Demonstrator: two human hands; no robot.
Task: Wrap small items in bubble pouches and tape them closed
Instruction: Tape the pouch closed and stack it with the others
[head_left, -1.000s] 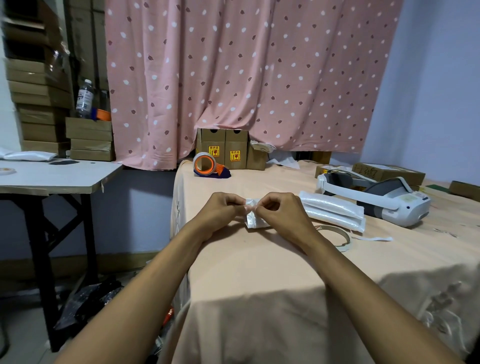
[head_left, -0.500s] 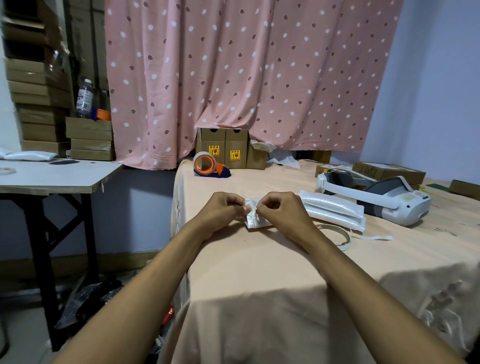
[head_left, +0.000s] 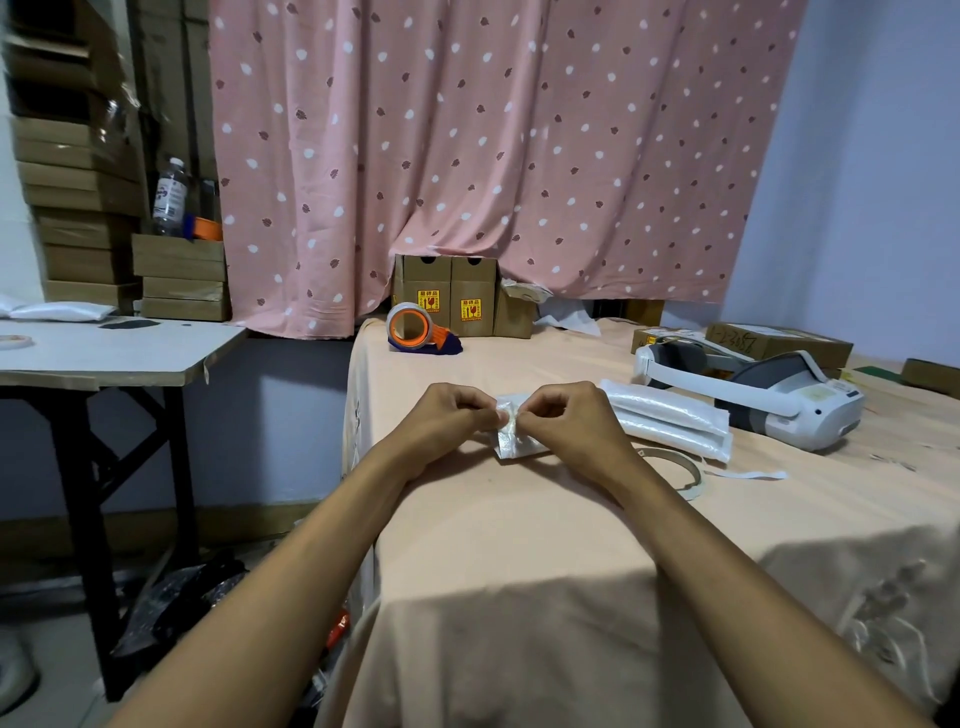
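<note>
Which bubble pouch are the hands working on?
The small pouch pinched by the left hand and right hand; the stacked pouches to its right lie untouched.

Between the left grip (head_left: 447, 421) and the right grip (head_left: 566, 421) only part of the bubble pouch (head_left: 511, 441) shows. The fingertips curl under the knuckles, so exactly where they pinch it, and what it holds, cannot be told. Just right of the right grip, the left part of a thin tape ring (head_left: 693, 470) is hidden behind the wrist. Far beyond the grips the yellow labels on the cardboard boxes (head_left: 447, 296) are too small to read, and both forearms run off the bottom edge.
</note>
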